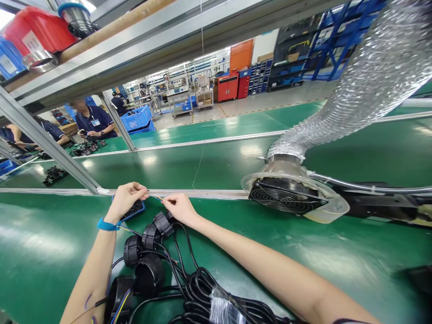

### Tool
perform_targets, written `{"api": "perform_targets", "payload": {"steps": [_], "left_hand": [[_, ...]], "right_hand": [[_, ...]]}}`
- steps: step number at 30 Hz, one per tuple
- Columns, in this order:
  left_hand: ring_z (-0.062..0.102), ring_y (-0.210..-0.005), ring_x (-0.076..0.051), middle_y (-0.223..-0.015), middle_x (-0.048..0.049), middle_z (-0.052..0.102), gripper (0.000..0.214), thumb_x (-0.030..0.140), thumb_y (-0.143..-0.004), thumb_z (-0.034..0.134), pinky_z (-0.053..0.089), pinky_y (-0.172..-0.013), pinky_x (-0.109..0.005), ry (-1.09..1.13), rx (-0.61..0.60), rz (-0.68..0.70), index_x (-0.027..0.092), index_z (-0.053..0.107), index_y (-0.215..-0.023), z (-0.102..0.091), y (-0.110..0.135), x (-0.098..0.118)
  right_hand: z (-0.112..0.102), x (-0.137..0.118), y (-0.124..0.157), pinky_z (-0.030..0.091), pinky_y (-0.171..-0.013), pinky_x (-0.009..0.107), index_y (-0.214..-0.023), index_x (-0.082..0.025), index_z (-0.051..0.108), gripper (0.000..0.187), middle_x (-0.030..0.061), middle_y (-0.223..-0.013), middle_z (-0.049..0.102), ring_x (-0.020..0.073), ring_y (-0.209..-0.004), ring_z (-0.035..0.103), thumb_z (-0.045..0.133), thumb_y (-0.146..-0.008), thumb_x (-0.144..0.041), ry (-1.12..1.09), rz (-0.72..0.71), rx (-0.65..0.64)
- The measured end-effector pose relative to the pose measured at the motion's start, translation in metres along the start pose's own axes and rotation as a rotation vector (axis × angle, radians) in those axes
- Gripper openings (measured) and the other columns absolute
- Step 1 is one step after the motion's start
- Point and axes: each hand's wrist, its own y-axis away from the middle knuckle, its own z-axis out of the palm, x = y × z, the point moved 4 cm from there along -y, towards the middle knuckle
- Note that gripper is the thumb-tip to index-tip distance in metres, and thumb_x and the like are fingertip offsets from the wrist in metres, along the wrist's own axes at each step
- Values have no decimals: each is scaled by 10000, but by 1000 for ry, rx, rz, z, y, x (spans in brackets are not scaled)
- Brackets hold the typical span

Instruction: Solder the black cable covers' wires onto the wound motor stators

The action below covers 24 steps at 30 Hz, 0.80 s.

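Your two bare hands meet over a green workbench point(337, 261), near its back edge, fingertips close together but apart. Your right hand point(180, 209) pinches a thin yellow wire point(159, 197) between thumb and finger, its end pointing toward the other hand. Your left hand point(130, 199), with a blue band point(107, 224) around the wrist, has its thumb and fingers drawn tightly together; a small dark piece point(147, 190) shows at the tips, too small to make out. Beneath that hand sits a blue tray point(135, 213) of small black parts. Nearer to you, black round caps point(132, 250) trail colored wires, beside a bundle of black cable point(202, 288) partly wrapped in clear plastic point(222, 309). To the right stands a fan point(286, 197) fitted to a silver hose point(364, 85). Across the bench, at left, a co-worker point(96, 121) handles something.
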Motion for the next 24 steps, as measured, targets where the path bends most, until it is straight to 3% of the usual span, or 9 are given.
{"api": "perform_targets", "payload": {"steps": [4, 10, 18, 24], "left_hand": [[736, -739, -224, -783, -91, 757, 339, 429, -701, 781, 592, -714, -308, 104, -98, -26, 134, 658, -814, 8, 9, 15], [729, -702, -211, -711, -72, 747, 297, 387, -716, 778, 588, -677, -291, 79, -216, -45, 129, 676, -823, 15, 10, 15], [725, -686, -201, -687, -65, 742, 290, 379, -707, 775, 581, -670, -283, 58, -247, -66, 127, 674, -807, 21, 10, 19], [695, -630, -166, -682, -68, 741, 288, 384, -725, 763, 562, -645, -265, 115, -281, -121, 128, 665, -814, 22, 9, 14]], "right_hand": [[0, 1, 0, 342, -571, 238, -646, -180, 722, 295, -3, -622, 652, 159, -613, 564, 531, -848, -276, 4, -12, 16], [-1, -2, 1, 325, -564, 239, -615, -177, 698, 319, -4, -604, 628, 150, -592, 530, 516, -850, -292, 11, -42, 9], [-2, -3, 2, 345, -591, 242, -592, -183, 687, 325, -3, -607, 628, 156, -618, 541, 525, -862, -267, 14, -75, 8], [-1, -1, 1, 381, -635, 246, -694, -202, 751, 283, 9, -737, 713, 172, -714, 609, 545, -881, -250, 4, -83, 4]]}}
